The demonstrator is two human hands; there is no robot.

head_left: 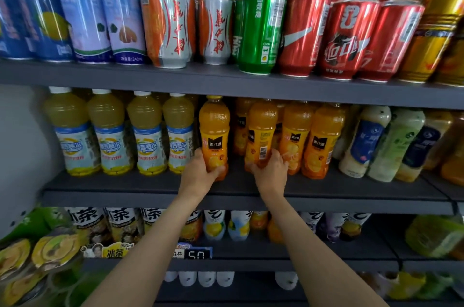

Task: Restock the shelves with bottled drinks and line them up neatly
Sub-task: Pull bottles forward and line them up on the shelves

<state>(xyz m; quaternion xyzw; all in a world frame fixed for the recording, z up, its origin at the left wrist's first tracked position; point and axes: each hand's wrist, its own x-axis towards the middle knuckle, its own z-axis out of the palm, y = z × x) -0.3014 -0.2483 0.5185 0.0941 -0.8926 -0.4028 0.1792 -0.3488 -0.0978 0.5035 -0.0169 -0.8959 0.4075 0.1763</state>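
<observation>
Each hand grips one of four front-row orange juice bottles, left hand on the leftmost bottle, right hand on its neighbour; rear bottles half-hidden.

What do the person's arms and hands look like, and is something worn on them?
Both forearms are bare up to the picture's bottom edge, with no sleeves showing. The left hand and the right hand wear no gloves; no watch, ring or bracelet is visible.

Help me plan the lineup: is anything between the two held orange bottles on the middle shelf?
No. The left hand and right hand each grip an orange juice bottle; only bare dark shelf lies between, with another bottle further back.
</observation>
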